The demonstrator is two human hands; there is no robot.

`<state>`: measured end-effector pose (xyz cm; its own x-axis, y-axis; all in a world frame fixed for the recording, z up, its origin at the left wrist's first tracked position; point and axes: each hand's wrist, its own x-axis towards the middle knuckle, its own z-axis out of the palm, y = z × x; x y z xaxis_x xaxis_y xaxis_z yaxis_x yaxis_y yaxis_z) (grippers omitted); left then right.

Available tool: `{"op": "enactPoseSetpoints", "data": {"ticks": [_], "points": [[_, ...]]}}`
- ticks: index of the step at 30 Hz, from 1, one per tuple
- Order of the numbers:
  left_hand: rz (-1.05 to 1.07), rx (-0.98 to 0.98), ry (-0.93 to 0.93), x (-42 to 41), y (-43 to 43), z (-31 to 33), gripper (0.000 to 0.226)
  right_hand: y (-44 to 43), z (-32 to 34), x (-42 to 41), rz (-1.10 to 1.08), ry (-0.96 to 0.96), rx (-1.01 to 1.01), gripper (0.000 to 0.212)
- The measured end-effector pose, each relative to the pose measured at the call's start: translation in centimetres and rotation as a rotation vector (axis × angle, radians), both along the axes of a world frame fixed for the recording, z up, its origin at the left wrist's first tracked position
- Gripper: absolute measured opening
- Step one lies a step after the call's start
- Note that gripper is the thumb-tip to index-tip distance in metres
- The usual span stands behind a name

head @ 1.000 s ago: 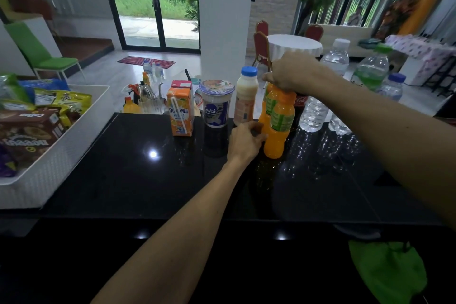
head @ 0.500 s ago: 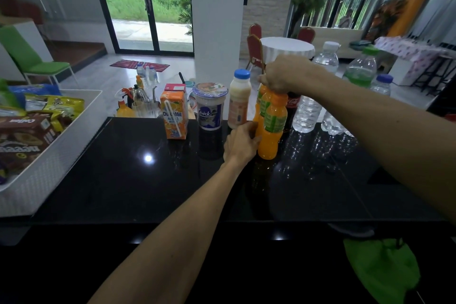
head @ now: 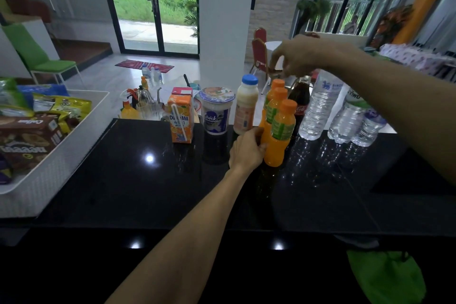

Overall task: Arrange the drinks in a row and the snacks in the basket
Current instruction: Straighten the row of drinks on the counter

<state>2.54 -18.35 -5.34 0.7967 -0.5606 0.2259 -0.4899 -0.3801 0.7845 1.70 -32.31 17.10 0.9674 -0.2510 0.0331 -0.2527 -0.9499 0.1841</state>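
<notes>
Three orange bottles [head: 273,110] stand bunched together on the black counter [head: 148,192]. The left hand [head: 246,149] grips the front bottle [head: 281,133] low on its left side. Above that bottle the right hand [head: 297,57] hangs clear of the caps, fingers loosely curled, holding nothing. Left of the front bottle stand a milk bottle [head: 246,106], a cup [head: 216,115] and a carton [head: 181,121]. Right of it stand a cola [head: 299,100] and three water bottles [head: 318,108]. Far left of it, the white basket [head: 64,160] holds the snacks [head: 42,128].
</notes>
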Motion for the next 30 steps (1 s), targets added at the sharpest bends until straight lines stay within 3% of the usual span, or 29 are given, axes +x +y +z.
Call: {"op": "enactPoseSetpoints", "data": {"ticks": [3,12,23,30], "points": [[-0.046,0.005,0.03,0.1,0.2,0.0,0.054,-0.2,-0.6,0.7,0.011,0.113,0.063,0.047],[-0.102,0.13,-0.01,0.2,0.2,0.1,0.069,-0.4,-1.9,2.1,-0.016,0.182,0.091,0.037],[-0.084,0.08,-0.019,0.2,0.1,-0.1,0.066,0.1,-2.3,3.1,-0.072,0.084,0.071,0.029],[-0.083,0.08,-0.004,0.4,0.0,-0.4,0.067,0.5,-3.0,3.2,-0.095,0.004,-0.021,0.042]]}}
